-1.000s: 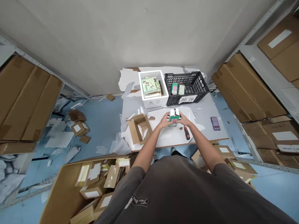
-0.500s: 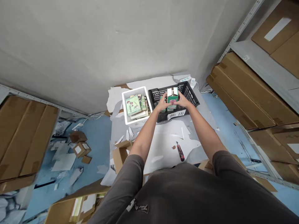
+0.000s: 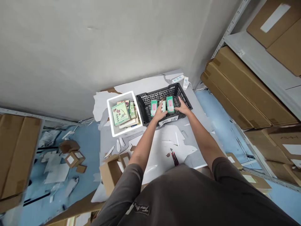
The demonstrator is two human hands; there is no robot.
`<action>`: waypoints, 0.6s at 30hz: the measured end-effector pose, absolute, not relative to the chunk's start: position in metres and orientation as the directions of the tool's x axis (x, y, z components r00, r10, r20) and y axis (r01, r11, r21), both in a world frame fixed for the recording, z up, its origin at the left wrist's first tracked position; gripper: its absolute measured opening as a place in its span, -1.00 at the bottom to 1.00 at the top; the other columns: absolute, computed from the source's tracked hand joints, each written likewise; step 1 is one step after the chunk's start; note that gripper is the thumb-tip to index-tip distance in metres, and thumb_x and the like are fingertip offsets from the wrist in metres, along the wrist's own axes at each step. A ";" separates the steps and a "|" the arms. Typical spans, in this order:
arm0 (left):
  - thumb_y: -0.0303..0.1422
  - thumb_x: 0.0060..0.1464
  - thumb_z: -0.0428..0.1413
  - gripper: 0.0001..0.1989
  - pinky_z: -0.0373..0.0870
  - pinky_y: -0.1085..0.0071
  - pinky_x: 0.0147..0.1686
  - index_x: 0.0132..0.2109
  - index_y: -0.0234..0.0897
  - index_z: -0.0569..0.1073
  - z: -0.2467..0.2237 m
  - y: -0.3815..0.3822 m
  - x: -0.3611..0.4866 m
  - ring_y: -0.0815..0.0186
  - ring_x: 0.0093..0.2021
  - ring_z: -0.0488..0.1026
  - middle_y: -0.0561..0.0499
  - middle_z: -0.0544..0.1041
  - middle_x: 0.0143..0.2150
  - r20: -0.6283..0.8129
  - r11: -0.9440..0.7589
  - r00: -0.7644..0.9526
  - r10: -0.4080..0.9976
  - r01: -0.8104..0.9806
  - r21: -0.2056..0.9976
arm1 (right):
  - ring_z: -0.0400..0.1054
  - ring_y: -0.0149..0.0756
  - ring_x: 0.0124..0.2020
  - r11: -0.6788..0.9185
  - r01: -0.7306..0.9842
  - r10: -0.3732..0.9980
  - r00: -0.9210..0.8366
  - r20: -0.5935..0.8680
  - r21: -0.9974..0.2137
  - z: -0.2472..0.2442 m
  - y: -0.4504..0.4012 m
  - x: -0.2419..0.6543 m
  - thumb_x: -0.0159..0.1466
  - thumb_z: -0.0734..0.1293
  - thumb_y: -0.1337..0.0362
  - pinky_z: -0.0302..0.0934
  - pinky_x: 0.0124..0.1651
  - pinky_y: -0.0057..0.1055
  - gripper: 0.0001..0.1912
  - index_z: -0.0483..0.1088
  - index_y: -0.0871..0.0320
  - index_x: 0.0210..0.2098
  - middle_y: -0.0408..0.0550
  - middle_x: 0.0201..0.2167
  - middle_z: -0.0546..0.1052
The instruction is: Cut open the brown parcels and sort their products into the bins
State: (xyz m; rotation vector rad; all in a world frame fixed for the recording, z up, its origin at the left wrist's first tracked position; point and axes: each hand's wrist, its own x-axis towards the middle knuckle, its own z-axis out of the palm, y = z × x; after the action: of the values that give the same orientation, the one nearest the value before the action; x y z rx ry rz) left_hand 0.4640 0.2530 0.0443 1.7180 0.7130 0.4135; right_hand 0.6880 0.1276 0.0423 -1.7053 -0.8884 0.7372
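A black plastic crate (image 3: 152, 94) with a white handwritten label on its front stands on the table. Inside it lie a green and pink box (image 3: 154, 107) on the left, a pale box (image 3: 163, 106) in the middle, and another green and pink box (image 3: 170, 104) on the right. My left hand (image 3: 161, 112) is over the pale box, its fingers apart. Just right of the right-hand box, my right hand (image 3: 182, 107) has its thumb and fingers spread, with nothing gripped. A white foam box (image 3: 110, 119) full of green and cream packets adjoins the crate's left side.
A red and black cutter (image 3: 174, 157) lies on paper-covered tabletop near my body. An open carton (image 3: 110, 174) is at the table's left front. Power strips (image 3: 178, 78) lie behind the crate. Shelves with cartons flank both sides.
The green box that both hands held above the crate now lies inside it. My hands have let go and moved apart. The whole view has shifted slightly.
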 end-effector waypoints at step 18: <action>-0.33 0.23 0.30 -0.28 0.54 0.04 0.28 0.50 -0.25 0.40 0.049 0.128 -0.026 -0.03 0.28 0.54 -0.27 0.49 0.43 0.015 -0.281 0.447 0.894 0.535 0.797 | 0.27 -0.01 0.47 0.008 0.632 0.952 0.232 0.200 -0.775 0.084 0.027 0.323 0.37 0.49 0.10 0.39 0.39 -0.01 -0.25 0.33 0.15 0.48 0.24 0.48 0.37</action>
State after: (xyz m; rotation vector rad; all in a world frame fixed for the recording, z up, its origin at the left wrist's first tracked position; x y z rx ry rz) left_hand -0.0262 0.1279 0.0489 1.9545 1.1972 0.6137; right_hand 0.3234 0.0268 0.0844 -1.7079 -1.4837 0.5055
